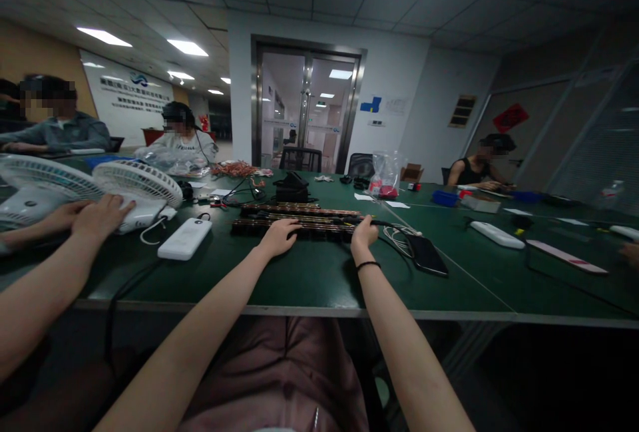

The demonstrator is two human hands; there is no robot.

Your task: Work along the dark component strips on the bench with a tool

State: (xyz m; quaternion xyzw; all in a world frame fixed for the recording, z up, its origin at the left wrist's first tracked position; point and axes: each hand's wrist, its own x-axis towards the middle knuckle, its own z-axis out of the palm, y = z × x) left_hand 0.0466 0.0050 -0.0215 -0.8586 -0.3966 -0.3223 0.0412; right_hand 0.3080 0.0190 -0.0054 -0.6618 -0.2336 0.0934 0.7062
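Observation:
A row of long dark strips with copper-coloured lines (314, 222) lies on the green table in front of me. My left hand (278, 237) rests on the near left part of these strips, fingers laid out over them and thumb apart. At their right end, my right hand (364, 235), with a black band at the wrist, is closed around a slim dark corded tool (348, 220). Its tip points left over the strips, and a black cord runs off to the right. The tool's exact kind is too small and dim to make out.
Right of my hands lie a black phone (428, 255) and a coiled white cable (397, 240). To the left are a white power bank (185, 239) and white fans (137, 186), with another person's hands (97, 216) at them. Behind the strips stands a black box-like object (292, 187).

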